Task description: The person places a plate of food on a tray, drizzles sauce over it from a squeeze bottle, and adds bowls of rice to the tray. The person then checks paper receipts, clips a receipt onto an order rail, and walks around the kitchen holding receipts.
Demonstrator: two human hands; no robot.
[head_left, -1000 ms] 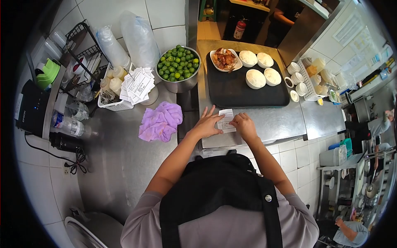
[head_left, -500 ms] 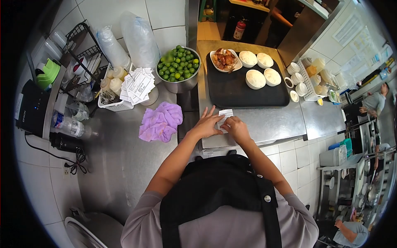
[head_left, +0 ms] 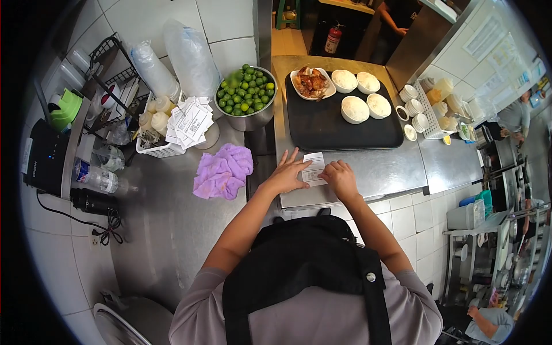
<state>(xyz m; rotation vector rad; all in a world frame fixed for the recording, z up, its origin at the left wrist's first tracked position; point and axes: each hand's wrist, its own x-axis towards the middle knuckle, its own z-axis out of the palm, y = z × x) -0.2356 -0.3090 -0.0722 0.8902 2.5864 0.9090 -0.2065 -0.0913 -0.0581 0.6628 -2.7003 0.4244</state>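
Observation:
A white printed receipt lies flat on the steel counter, just below the front edge of a black tray. My left hand rests at its left side, fingers spread and thumb along its lower edge. At the receipt's right edge, my right hand has its fingers curled together in a pinch. Whatever those fingertips hold, if anything, is hidden. On the tray stand a dish of roasted chicken and several bowls of rice.
To the left are a crumpled purple cloth, a metal pot of green limes and a stack of receipts above a white basket. Small white cups and a basket of bottles stand right of the tray.
My right hand has shifted right across the receipt, uncovering more of its print. My left hand stays nearly in place.

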